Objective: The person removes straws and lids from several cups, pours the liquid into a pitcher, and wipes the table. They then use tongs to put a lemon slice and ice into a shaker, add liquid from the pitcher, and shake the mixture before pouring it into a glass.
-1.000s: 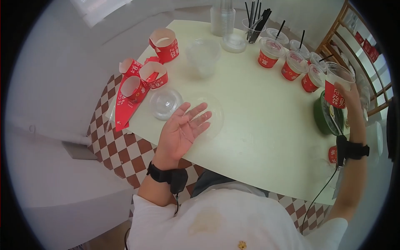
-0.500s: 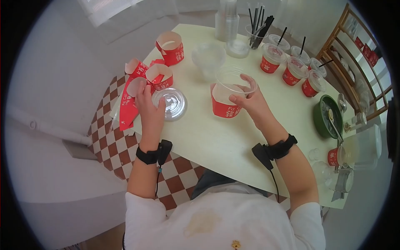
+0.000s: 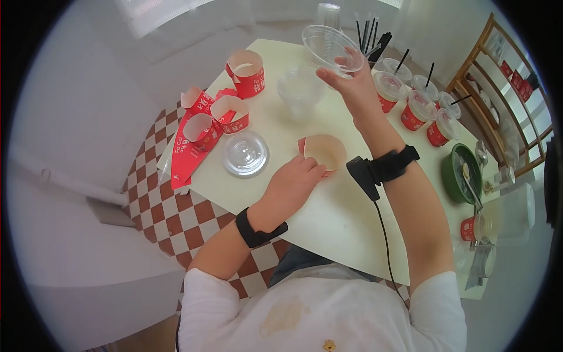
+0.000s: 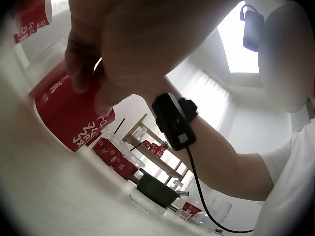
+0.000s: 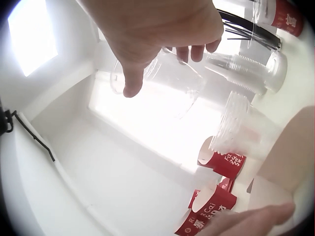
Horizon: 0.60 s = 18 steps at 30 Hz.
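Note:
In the head view my left hand (image 3: 296, 185) pinches the near rim of a red paper cup sleeve (image 3: 328, 149), which stands on the table with its pale inside facing up. The left wrist view shows that sleeve's red, printed side (image 4: 71, 113) with thumb and fingers against it. Higher up, my right hand (image 3: 356, 85) holds a clear plastic cup (image 3: 328, 44) by its side, raised well above the table and tilted. No sleeve is around this cup. Its see-through wall (image 5: 170, 83) shows between thumb and fingers in the right wrist view.
Several red sleeves (image 3: 202, 132) lie at the left beside a clear dome lid (image 3: 245, 154). Stacked clear cups (image 3: 300, 94) stand beyond the held sleeve. Lidded cups (image 3: 419, 108), black straws (image 3: 366, 35) and a green bowl (image 3: 460, 176) with a spoon are on the right.
The right hand brought the sleeved cup from the far right to the middle, then lifted the clear cup up and away from its sleeve. The left hand moved over and grips the sleeve.

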Available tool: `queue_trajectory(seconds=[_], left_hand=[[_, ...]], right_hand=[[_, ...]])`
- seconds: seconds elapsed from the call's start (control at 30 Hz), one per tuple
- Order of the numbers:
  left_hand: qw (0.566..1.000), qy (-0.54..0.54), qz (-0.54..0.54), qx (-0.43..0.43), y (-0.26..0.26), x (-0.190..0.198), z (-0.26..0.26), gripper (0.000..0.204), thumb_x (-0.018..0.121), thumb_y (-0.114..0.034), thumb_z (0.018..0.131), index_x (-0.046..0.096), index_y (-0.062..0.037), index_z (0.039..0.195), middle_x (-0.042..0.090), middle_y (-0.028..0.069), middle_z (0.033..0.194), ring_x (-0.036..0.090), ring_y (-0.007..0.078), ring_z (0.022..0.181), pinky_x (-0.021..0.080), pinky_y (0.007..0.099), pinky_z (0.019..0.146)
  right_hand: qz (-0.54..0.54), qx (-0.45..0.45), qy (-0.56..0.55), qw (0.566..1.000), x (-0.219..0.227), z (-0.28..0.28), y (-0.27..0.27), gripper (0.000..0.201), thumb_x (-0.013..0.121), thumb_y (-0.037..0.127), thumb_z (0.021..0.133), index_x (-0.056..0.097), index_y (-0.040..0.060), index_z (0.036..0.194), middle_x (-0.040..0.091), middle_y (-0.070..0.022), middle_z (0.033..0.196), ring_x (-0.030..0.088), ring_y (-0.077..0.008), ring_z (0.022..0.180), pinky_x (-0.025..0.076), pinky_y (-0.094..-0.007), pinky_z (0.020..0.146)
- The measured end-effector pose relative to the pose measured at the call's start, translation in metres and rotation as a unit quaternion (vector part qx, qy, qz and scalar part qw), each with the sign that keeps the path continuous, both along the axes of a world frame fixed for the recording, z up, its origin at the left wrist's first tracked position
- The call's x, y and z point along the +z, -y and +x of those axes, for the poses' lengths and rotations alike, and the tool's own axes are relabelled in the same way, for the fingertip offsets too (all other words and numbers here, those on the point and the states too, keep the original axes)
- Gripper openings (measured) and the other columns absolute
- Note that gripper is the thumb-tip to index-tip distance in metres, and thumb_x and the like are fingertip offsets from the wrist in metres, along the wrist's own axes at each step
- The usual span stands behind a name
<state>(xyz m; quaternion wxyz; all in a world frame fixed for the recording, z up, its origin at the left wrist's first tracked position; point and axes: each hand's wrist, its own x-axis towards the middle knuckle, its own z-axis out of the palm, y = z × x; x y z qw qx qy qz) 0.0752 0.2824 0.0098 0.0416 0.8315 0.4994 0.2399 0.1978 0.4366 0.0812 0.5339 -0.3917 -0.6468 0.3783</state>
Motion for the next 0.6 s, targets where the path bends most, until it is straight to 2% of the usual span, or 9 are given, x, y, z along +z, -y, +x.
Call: queue_trajectory(seconds=[0.07,0.2,0.37,0.47,0.53,0.6], left_hand=[[1.000,0.019,0.020,0.003,0.006,0.006,-0.004,0.021,0.064,-0.003,0.069,0.057,-0.0055,0.088,0.058,0.0054,0.092,0.054,0.0230,0.081,0.047,0.0320,0.067],[0.994,0.065,0.085,0.033,0.023,0.032,-0.024,0.016,0.064,0.001,0.067,0.058,-0.0041,0.082,0.058,0.0066,0.086,0.055,0.0244,0.077,0.047,0.0332,0.066],[0.976,0.099,0.117,0.153,0.032,0.064,-0.083,0.013,0.062,0.002,0.074,0.057,0.0002,0.086,0.058,0.0091,0.084,0.056,0.0238,0.076,0.045,0.0318,0.067],[0.959,0.126,0.121,0.225,0.022,0.083,-0.110,0.010,0.058,0.001,0.079,0.058,0.0003,0.089,0.058,0.0090,0.084,0.057,0.0213,0.075,0.045,0.0292,0.068],[0.948,0.135,0.097,0.273,0.006,0.091,-0.124,0.010,0.056,-0.002,0.081,0.058,0.0007,0.090,0.058,0.0090,0.085,0.057,0.0205,0.076,0.045,0.0285,0.069],[0.954,0.085,0.110,0.267,-0.020,0.081,-0.145,0.011,0.055,-0.005,0.083,0.058,0.0010,0.092,0.058,0.0099,0.086,0.057,0.0226,0.076,0.045,0.0299,0.069]], right_hand=[[-0.009,0.011,0.030,0.999,-0.005,-0.013,-0.012,0.091,0.081,0.035,0.062,0.033,0.0005,0.131,0.047,-0.0161,0.121,0.047,-0.0237,0.111,0.040,-0.0333,0.091],[-0.002,0.009,0.123,0.992,-0.038,-0.027,-0.035,0.094,0.082,0.043,0.055,0.039,-0.0002,0.126,0.051,-0.0172,0.120,0.049,-0.0301,0.112,0.039,-0.0386,0.093],[-0.012,0.054,0.236,0.970,-0.045,-0.022,-0.029,0.106,0.081,0.048,0.053,0.032,-0.0041,0.131,0.045,-0.0219,0.127,0.042,-0.0338,0.120,0.035,-0.0406,0.099],[-0.020,0.074,0.249,0.965,-0.049,-0.015,-0.028,0.115,0.080,0.049,0.053,0.022,-0.0072,0.135,0.035,-0.0260,0.133,0.033,-0.0363,0.126,0.031,-0.0405,0.102],[-0.035,0.050,0.236,0.970,-0.042,-0.005,-0.020,0.118,0.080,0.050,0.054,0.018,-0.0081,0.136,0.029,-0.0274,0.136,0.029,-0.0369,0.128,0.028,-0.0402,0.104],[-0.041,0.035,0.212,0.976,-0.030,0.008,-0.007,0.117,0.079,0.048,0.057,0.015,-0.0067,0.137,0.025,-0.0262,0.139,0.024,-0.0355,0.131,0.024,-0.0399,0.106]])
